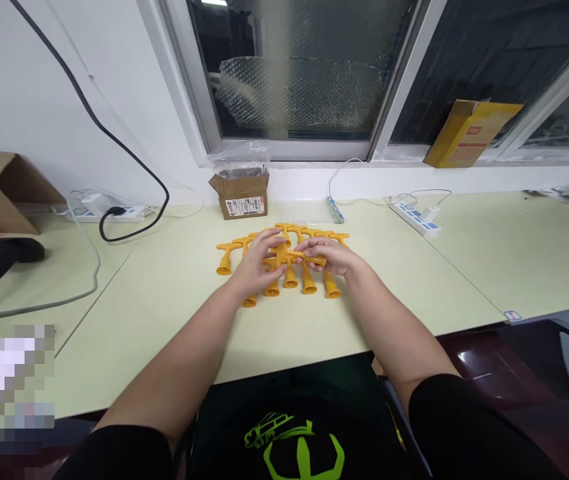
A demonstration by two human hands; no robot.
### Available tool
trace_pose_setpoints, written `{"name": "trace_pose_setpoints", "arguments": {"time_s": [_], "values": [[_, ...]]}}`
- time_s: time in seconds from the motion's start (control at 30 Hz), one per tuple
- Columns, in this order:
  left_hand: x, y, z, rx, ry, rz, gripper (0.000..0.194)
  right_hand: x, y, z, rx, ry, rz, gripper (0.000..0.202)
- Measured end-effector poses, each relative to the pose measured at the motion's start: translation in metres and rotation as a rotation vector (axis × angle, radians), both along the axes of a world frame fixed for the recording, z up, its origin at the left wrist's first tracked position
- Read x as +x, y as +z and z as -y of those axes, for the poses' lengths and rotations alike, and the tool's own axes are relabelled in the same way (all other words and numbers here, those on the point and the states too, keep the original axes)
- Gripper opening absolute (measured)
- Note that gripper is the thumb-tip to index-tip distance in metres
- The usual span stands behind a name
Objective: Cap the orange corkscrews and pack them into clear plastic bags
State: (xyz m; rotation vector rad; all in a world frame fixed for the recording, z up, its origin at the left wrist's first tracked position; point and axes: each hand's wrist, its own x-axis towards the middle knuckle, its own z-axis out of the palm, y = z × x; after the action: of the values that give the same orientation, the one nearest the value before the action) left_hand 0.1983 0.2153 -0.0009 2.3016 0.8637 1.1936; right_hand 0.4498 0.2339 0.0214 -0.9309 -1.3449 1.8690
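Observation:
Over the middle of the table, both hands are on one yellow T-shaped plastic part [294,253]. My left hand [260,261] has its thumb and fingers closed round the flat crosspiece at one end. My right hand [328,256] grips the flared stem at the other end, its fingers wrapped round it. Below and behind the hands, several similar yellow parts [309,281] lie in a loose row on the pale table [164,333], flared ends toward me. The hands hide some of them.
Against the wall stands an open cardboard box [245,200] with a plastic bag in it. A small green-blue strip [336,210] and a power strip [415,217] lie to its right. Black cable [134,157] hangs at the left, near another power strip [109,212].

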Motion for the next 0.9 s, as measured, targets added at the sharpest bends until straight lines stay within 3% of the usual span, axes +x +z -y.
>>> {"name": "trace_pose_setpoints", "arguments": {"time_s": [0.13,0.37,0.5,0.67,0.8,0.9], "values": [[-0.003,-0.011,-0.001,0.221,0.015,-0.115,0.028,-0.002,-0.012,0.001,-0.015,0.061,-0.025,0.031],[-0.004,-0.010,0.006,0.256,0.080,-0.084,0.021,-0.006,-0.017,0.017,0.084,0.031,-0.025,0.029],[-0.005,-0.009,0.012,0.189,0.101,-0.036,0.015,-0.014,-0.020,0.026,0.205,0.004,0.015,0.026],[-0.007,-0.010,0.012,0.083,0.208,-0.022,0.022,-0.016,-0.025,0.031,0.392,-0.092,0.135,0.019],[-0.004,-0.013,0.013,-0.117,0.204,0.119,0.038,-0.014,-0.026,0.033,0.566,-0.126,0.221,0.013],[0.002,-0.014,0.014,-0.299,0.159,0.291,0.036,-0.014,-0.025,0.035,0.703,-0.128,0.313,0.013]]}}
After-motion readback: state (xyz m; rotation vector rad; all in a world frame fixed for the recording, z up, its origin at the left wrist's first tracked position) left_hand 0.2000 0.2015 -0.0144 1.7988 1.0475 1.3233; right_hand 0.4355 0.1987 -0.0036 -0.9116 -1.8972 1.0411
